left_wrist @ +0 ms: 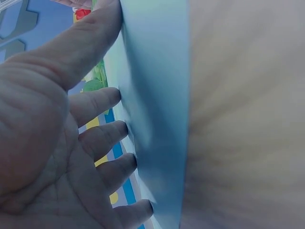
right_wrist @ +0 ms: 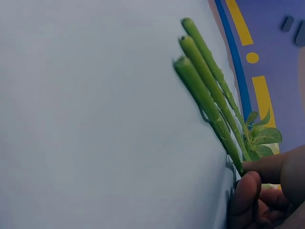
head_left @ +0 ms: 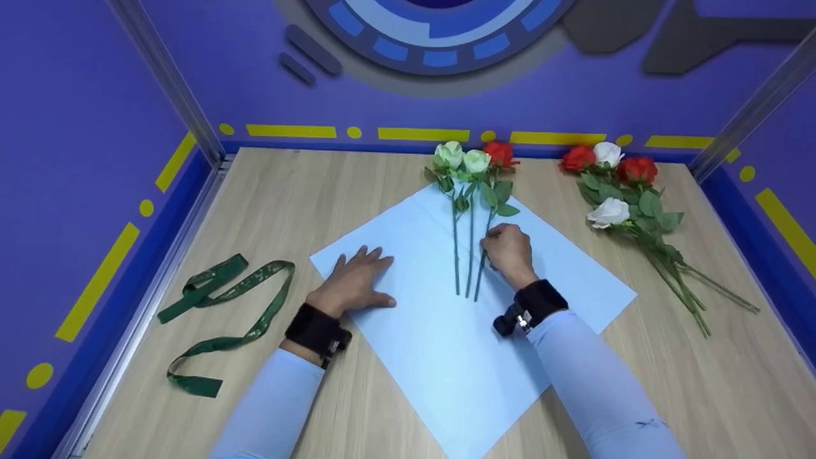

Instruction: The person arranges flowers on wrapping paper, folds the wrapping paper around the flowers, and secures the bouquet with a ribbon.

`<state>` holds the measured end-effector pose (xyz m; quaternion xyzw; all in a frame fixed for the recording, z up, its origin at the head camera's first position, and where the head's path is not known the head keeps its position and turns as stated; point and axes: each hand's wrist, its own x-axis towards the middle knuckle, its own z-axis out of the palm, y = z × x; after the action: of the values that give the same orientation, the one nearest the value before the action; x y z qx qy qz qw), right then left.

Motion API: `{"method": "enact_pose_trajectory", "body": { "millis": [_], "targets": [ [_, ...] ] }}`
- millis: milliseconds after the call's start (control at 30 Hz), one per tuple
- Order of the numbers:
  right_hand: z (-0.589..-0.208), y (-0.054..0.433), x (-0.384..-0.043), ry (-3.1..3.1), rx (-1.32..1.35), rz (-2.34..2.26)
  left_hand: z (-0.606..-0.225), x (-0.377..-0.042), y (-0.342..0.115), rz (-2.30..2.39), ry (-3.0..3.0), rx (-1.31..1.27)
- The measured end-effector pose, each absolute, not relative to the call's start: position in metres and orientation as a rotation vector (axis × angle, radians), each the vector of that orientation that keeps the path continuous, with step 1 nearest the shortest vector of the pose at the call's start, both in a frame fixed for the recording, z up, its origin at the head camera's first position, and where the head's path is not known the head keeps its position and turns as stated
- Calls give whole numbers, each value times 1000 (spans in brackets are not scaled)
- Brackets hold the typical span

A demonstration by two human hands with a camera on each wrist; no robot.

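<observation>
A pale blue sheet of paper [head_left: 421,357] lies cornerwise on the wooden table. Near its far corner are two pale green roses [head_left: 449,155] and a red rose [head_left: 500,153], their stems side by side on the sheet. My right hand [head_left: 510,252] pinches the red rose's stem between thumb and fingers; in the right wrist view the cut stem ends [right_wrist: 188,64] point away from the hand. My left hand [head_left: 354,280] rests on the sheet's left edge with fingers spread, and the left wrist view shows its fingertips [left_wrist: 125,164] touching the paper.
Two red and two white roses lie in a bunch at the right, with leaves [head_left: 650,204] and crossing stems [head_left: 682,287]. A green ribbon [head_left: 220,344] curls over the table [head_left: 255,191] at the left. Blue walls [head_left: 70,127] enclose the back and sides.
</observation>
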<state>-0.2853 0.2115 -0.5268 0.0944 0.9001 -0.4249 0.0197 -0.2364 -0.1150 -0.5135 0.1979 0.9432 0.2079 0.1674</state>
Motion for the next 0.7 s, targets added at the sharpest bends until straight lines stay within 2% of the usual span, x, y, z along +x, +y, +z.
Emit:
{"method": "enact_pose_trajectory", "body": {
  "millis": [700],
  "targets": [
    [-529,210,-282,2862,241,-1267,-514,-237,-114,570,2689,565]
  ]
}}
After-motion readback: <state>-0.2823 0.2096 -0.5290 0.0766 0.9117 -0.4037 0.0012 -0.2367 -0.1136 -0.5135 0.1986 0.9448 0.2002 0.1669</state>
